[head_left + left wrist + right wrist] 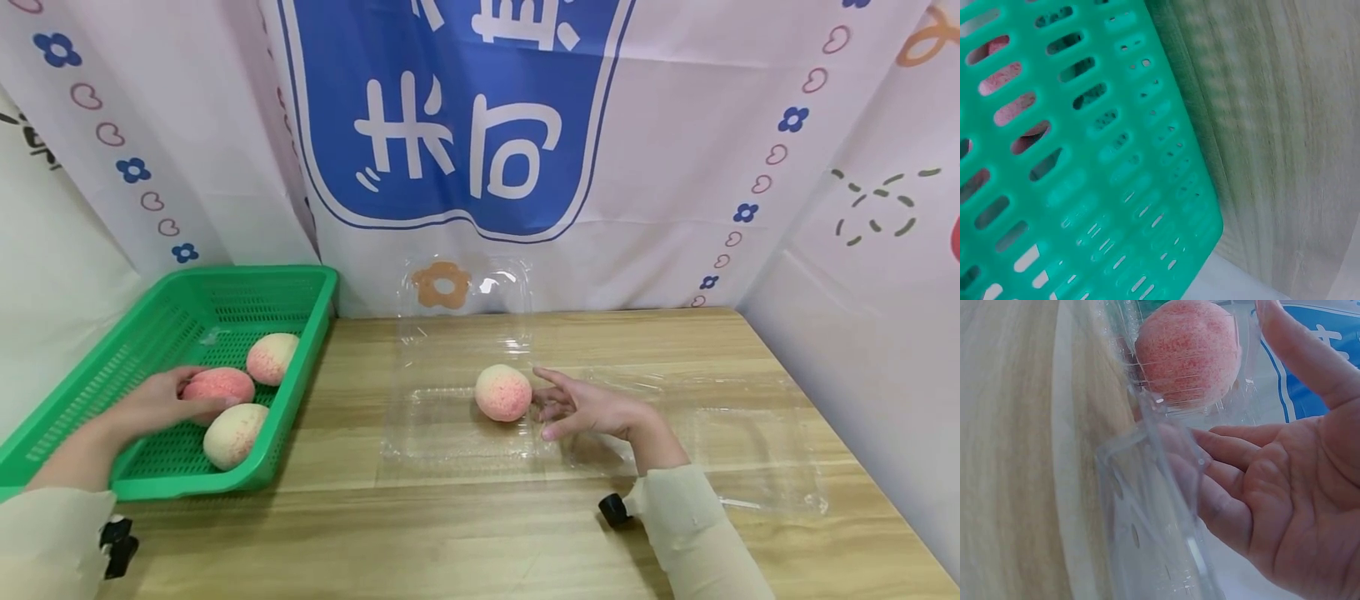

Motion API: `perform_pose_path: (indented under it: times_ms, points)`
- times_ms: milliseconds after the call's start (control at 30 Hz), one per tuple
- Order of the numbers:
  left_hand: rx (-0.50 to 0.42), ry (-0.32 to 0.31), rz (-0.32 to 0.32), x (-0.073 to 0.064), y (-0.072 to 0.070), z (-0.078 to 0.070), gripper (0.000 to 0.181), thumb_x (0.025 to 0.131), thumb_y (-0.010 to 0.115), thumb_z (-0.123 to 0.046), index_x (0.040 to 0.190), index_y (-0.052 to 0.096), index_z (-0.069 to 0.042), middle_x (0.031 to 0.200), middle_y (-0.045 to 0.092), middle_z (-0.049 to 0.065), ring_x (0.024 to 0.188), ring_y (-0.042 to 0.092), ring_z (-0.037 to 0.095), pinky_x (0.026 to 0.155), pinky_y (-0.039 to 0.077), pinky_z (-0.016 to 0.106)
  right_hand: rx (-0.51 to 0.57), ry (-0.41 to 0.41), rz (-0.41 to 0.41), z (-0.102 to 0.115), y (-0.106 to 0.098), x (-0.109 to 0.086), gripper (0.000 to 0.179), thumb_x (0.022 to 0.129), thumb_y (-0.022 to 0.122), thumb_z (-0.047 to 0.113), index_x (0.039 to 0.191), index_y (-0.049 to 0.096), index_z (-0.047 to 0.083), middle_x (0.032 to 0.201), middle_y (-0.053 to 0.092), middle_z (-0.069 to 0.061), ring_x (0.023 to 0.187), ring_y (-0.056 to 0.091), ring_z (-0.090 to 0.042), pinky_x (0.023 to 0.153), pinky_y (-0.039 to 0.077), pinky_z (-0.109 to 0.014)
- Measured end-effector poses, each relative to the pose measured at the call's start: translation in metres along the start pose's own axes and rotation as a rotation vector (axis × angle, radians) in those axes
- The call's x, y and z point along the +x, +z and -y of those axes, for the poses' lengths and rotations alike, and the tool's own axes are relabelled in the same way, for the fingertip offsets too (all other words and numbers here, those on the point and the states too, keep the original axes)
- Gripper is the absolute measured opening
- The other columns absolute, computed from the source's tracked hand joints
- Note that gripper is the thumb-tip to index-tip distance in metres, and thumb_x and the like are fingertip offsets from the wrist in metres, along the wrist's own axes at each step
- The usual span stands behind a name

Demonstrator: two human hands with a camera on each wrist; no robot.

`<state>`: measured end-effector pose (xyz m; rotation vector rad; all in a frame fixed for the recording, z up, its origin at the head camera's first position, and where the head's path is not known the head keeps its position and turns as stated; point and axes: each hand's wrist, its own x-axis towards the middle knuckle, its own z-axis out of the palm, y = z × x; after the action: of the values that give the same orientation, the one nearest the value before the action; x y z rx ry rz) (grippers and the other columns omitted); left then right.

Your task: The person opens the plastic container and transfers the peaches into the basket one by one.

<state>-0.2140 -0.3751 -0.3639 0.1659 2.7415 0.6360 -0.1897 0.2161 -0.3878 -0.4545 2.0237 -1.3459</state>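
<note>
In the green basket, my left hand (pixel 161 400) grips a deep-pink peach (pixel 219 385), thumb on the near side and fingers on the far side. Two cream-and-pink peaches, a rear one (pixel 272 359) and a front one (pixel 232 436), lie beside it. Another peach (pixel 503 392) sits in an open clear plastic clamshell box (pixel 438 429), also seen through plastic in the right wrist view. My right hand (pixel 1285 481) is just right of that peach, fingers spread and slightly bent at the box's side wall. The basket wall hides my left hand in the left wrist view.
The green basket (pixel 327 292) stands at the table's left. Right of the open box lies a second clear plastic box (pixel 750 433). The raised clear lid (pixel 465 304) leans toward a printed cloth (pixel 637 208) behind the wooden table (pixel 420 542).
</note>
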Motion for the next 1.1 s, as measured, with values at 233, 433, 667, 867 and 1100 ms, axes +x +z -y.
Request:
perform_pose_path:
  times_ms: [233, 433, 667, 867, 1100]
  points:
    - [-0.029, -0.016, 0.033, -0.007, 0.001, -0.003, 0.094, 0.101, 0.05, -0.05, 0.147, 0.013, 0.023, 0.141, 0.027, 0.051, 0.124, 0.034, 0.066, 0.089, 0.046, 0.067, -0.009, -0.006, 0.009, -0.001, 0.002, 0.0, 0.109, 0.086, 0.078, 0.019, 0.16, -0.002, 0.01, 0.161, 0.025, -0.026, 0.137, 0.045, -0.04, 0.111, 0.041, -0.054]
    - [-0.063, 0.011, 0.004, -0.012, -0.003, -0.006, 0.088, 0.105, 0.043, -0.044, 0.148, 0.004, 0.022, 0.143, 0.02, 0.052, 0.125, 0.027, 0.069, 0.091, 0.041, 0.072, -0.015, -0.001, 0.014, -0.002, 0.001, 0.001, 0.108, 0.087, 0.076, 0.018, 0.16, -0.003, 0.009, 0.16, 0.024, -0.027, 0.137, 0.045, -0.04, 0.111, 0.041, -0.054]
    - [-0.116, 0.026, -0.065, -0.017, -0.012, -0.028, 0.094, 0.104, 0.045, -0.046, 0.151, -0.01, 0.014, 0.153, 0.004, 0.045, 0.13, 0.019, 0.071, 0.095, 0.032, 0.077, 0.004, 0.006, 0.016, -0.001, 0.001, 0.003, 0.109, 0.087, 0.077, 0.018, 0.16, -0.002, 0.011, 0.161, 0.024, -0.026, 0.137, 0.045, -0.038, 0.112, 0.04, -0.053]
    - [-0.169, 0.042, -0.14, -0.019, -0.024, -0.059, 0.094, 0.102, 0.049, -0.047, 0.156, -0.008, 0.005, 0.159, 0.002, 0.037, 0.14, 0.01, 0.064, 0.099, 0.026, 0.078, 0.006, -0.008, 0.017, -0.001, -0.001, 0.001, 0.108, 0.087, 0.076, 0.018, 0.16, -0.004, 0.009, 0.16, 0.024, -0.028, 0.137, 0.044, -0.04, 0.113, 0.039, -0.053]
    - [-0.189, 0.114, -0.269, -0.024, -0.024, -0.099, 0.083, 0.101, 0.052, -0.046, 0.16, 0.007, -0.008, 0.161, 0.019, 0.029, 0.143, 0.02, 0.057, 0.101, 0.026, 0.077, 0.007, -0.012, 0.014, -0.002, -0.001, 0.0, 0.108, 0.088, 0.076, 0.017, 0.16, -0.004, 0.009, 0.16, 0.024, -0.028, 0.137, 0.044, -0.04, 0.112, 0.041, -0.052]
